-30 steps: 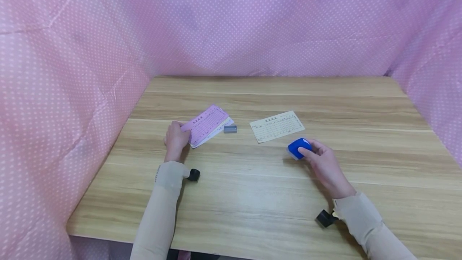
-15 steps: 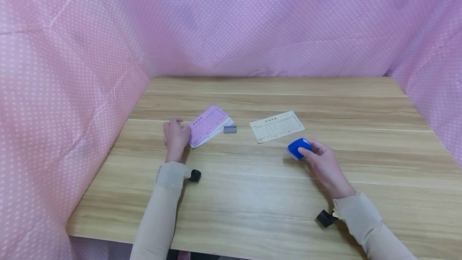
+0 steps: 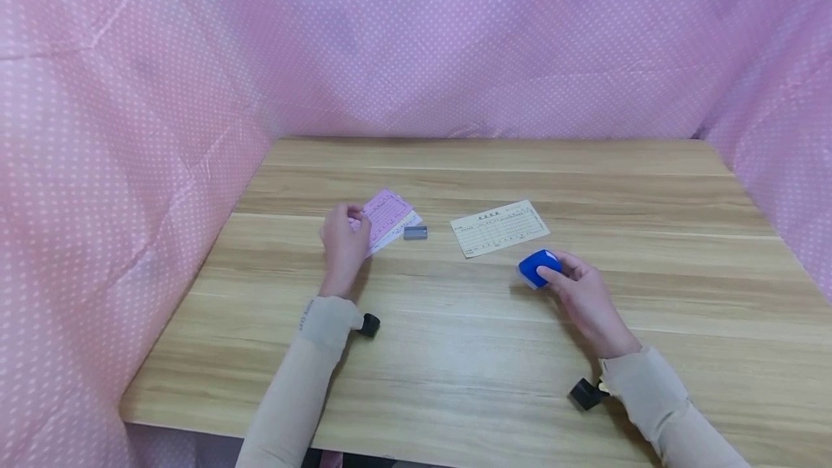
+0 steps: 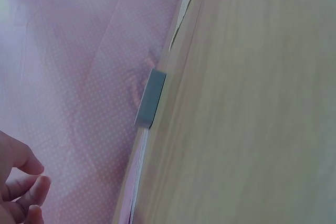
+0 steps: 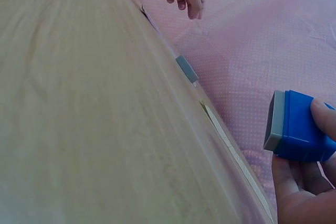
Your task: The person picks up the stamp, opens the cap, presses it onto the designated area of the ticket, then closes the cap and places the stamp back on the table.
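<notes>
My right hand (image 3: 583,292) grips a blue stamp (image 3: 539,268) between thumb and fingers, above the table at the right. In the right wrist view the grey end of this stamp (image 5: 304,129) points left. My left hand (image 3: 346,240) is over the near left part of a pink printed slip (image 3: 388,213), its fingers loosely bent with nothing between them. The hand hides part of that slip. A white slip (image 3: 397,235) sticks out from beneath the pink one. At their right edge lies a small grey rectangular cap (image 3: 415,232).
A cream printed slip (image 3: 500,228) lies right of the grey cap, with one end slightly raised in the left wrist view. The wooden table (image 3: 448,374) is bordered by a pink dotted cloth (image 3: 468,42) at the back and sides.
My left hand has let go of the slips' left edge, lifted and moved right over the pink slip. My right hand holds the stamp in the same place.
</notes>
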`<action>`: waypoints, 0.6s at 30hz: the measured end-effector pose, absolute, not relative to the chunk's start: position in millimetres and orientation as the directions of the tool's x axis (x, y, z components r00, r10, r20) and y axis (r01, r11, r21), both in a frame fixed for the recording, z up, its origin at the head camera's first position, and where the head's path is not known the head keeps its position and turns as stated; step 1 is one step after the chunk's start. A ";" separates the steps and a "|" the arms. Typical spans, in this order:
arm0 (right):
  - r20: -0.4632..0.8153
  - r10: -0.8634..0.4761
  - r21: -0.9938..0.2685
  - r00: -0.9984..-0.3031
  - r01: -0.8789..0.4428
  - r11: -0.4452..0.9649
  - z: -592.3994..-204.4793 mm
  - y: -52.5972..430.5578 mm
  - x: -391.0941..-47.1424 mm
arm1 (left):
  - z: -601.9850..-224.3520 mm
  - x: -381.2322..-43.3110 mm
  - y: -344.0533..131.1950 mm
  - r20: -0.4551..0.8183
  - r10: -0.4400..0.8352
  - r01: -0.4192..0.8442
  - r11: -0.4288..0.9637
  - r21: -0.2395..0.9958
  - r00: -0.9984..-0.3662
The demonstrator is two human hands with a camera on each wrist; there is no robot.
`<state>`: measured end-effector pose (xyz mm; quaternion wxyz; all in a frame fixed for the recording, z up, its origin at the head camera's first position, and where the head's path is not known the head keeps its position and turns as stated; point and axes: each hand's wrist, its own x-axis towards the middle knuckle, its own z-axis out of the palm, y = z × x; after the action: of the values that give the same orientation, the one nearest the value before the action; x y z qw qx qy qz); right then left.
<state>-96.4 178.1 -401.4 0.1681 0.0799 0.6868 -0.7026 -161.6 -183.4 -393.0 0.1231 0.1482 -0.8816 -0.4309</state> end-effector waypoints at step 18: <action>-0.351 -0.110 -0.936 -0.930 0.349 0.031 -401.8 176.2 -96.1 | -397.5 -161.0 -154.5 0.151 -0.200 0.003 0.595 0.804 -0.968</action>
<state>-96.1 176.2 -401.8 0.1664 0.0856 0.6984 -0.6908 -161.0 -154.5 -397.5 0.1134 0.0556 -0.8857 -0.4468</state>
